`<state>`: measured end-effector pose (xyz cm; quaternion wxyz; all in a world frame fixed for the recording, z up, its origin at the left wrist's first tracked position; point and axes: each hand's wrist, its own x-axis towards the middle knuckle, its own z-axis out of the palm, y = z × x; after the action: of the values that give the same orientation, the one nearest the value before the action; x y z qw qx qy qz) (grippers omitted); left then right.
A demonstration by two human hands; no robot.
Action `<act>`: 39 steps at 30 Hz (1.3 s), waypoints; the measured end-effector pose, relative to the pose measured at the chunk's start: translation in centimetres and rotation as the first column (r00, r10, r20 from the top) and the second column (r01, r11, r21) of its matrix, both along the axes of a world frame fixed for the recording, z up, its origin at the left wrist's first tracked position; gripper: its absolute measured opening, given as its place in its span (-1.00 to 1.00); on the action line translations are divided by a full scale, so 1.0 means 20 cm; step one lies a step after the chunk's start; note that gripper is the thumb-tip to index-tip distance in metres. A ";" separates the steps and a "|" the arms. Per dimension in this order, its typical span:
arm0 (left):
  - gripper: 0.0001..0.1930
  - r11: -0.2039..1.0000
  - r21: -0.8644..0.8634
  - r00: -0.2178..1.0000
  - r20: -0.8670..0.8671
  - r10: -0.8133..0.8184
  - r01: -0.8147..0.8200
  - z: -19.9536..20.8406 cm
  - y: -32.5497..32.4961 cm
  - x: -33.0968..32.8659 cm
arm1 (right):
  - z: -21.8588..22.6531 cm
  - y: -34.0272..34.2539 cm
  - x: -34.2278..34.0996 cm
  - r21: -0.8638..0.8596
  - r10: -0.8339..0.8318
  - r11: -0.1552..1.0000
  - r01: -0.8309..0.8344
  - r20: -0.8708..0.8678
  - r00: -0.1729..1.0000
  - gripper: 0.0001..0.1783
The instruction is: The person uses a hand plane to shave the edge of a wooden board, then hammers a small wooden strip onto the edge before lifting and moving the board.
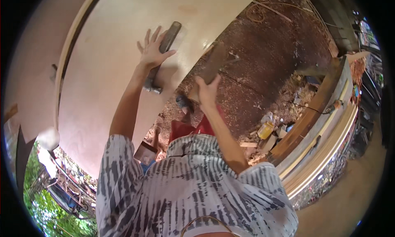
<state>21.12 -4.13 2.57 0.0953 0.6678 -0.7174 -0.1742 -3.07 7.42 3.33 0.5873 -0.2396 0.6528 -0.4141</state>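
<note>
A hammer (pixel 169 37) with a thick dark handle lies on a large pale wooden sheet (pixel 119 43), its metal head toward me. My left hand (pixel 153 55) is open over the hammer, with fingers spread on the sheet and the thumb across the handle. Just off the sheet's right edge, my right hand (pixel 208 91) is closed around a brown wooden piece (pixel 214 64). Motion smears that piece, so its exact shape is unclear.
Wood shavings cover the dark ground (pixel 263 43). On the right lie stacked long boards (pixel 325 144), with a yellow container (pixel 266 130) and wood scraps beside them. A light wooden strip (pixel 68 43) edges the sheet's left. My sandalled foot (pixel 184 102) stands below.
</note>
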 end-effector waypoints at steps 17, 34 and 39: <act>0.02 0.992 0.114 0.998 -0.032 0.063 -0.059 0.12 0.01 -0.01 | -0.12 -0.95 -0.29 -0.207 -0.100 0.978 0.018 -0.396 0.913 0.29; -0.03 0.999 0.005 0.993 -0.108 0.039 -0.039 0.03 0.01 0.03 | -0.10 -0.43 0.05 -0.104 -0.051 0.994 0.010 -0.395 0.917 0.29; -0.02 0.998 -0.059 0.996 -0.086 0.014 -0.019 0.00 0.06 0.08 | 0.02 0.27 0.43 -0.116 -0.023 0.993 0.003 -0.172 0.985 0.16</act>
<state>22.66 -2.83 2.56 0.1475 0.6624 -0.7120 -0.1804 5.58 12.89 3.68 0.5107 -0.3039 0.6780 -0.4325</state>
